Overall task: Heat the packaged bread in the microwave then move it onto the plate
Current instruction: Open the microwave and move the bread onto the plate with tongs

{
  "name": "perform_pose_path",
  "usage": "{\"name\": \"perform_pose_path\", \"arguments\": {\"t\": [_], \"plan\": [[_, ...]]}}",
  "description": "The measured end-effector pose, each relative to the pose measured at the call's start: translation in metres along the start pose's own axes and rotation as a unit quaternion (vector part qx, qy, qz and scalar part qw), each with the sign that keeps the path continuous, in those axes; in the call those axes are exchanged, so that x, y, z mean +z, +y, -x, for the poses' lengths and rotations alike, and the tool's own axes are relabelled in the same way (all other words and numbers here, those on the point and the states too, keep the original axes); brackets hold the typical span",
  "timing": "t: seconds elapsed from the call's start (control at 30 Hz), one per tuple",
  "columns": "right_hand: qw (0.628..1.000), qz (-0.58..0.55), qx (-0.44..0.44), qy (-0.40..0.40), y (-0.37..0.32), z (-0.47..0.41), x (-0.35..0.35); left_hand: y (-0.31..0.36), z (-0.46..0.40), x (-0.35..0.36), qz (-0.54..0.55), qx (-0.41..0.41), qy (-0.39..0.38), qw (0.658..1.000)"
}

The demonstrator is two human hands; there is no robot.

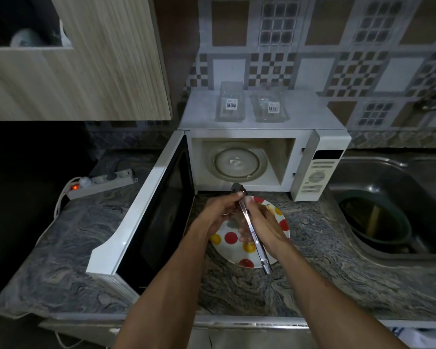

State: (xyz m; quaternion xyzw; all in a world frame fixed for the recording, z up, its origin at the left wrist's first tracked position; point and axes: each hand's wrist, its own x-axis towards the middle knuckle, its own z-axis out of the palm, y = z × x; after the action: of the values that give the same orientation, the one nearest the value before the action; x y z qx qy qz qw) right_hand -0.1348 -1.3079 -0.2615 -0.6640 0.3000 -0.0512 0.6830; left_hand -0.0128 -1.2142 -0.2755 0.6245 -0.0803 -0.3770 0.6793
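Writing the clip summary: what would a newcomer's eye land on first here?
Centre frame, both hands meet over a polka-dot plate on the counter: the right hand grips metal tongs while the left hand touches near their dark tip. Behind them the white microwave stands with its door swung wide to the left and only the glass turntable inside. Two clear packages sit on top.

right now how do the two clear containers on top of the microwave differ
The left container looks taller and boxier; the right container looks lower and more crumpled. The left one's barcode label sits near its middle, the right one's toward its right side. Both are clear plastic, side by side on the microwave.
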Motion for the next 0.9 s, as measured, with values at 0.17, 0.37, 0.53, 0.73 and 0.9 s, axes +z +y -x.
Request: {"name": "perform_pose_path", "arguments": {"t": [0.17, 0.37, 0.53, 0.73, 0.9], "plan": [[0.998, -0.021, 0.050, -0.023, 0.008, -0.005, -0.005, 0.005, -0.010, -0.012, 0.049, -0.007, 0.057, 0.997], [0.992, 0.121, 0.005, -0.027, 0.010, -0.008, -0.016, 0.006, -0.022, -0.018, 0.062, -0.027, 0.127, 0.990], [0.952, 0.305, -0.035, -0.013, 0.025, -0.016, -0.014, -0.002, -0.024, -0.009, -0.010, -0.024, 0.164, 0.986], [0.886, 0.456, -0.076, 0.042, 0.054, -0.020, 0.006, -0.043, -0.046, -0.017, -0.169, -0.054, 0.215, 0.960], [0.864, 0.496, -0.084, 0.002, 0.068, -0.017, 0.011, -0.046, -0.016, -0.004, -0.240, -0.090, 0.234, 0.938]]}}
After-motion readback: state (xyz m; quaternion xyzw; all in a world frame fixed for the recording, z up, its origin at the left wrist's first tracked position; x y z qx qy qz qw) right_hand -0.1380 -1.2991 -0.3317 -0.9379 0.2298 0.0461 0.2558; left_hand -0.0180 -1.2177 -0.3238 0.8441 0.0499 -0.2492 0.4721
